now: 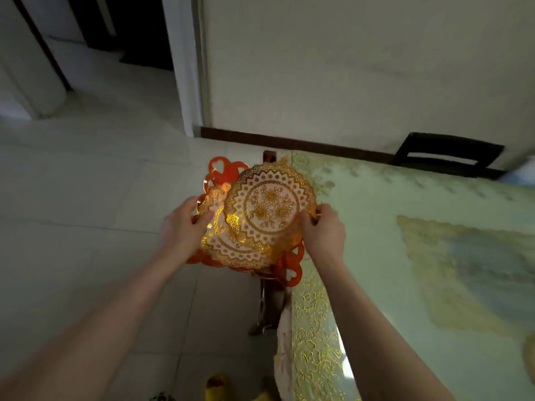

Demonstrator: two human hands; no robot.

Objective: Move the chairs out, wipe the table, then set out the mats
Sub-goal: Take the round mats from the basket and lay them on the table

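I hold a stack of round mats over the table's left edge. The top gold mat [270, 208] has a flower pattern and a lacy rim. My right hand [322, 230] pinches its right rim. My left hand [182, 224] grips the left side of the stack, thumb on a second gold mat [228, 250] below. Red mats [289, 270] with heart cut-outs stick out underneath at the top left and bottom right. The table [376, 256] carries a pale green cloth with a gold floral border and fills the right side.
A dark chair back [448, 154] stands against the wall at the table's far side. A wooden frame [269, 308] shows below the mats beside the table edge. White floor tiles [86, 198] spread left toward a doorway [124, 30]. Yellow slippers [217, 386] sit at the bottom.
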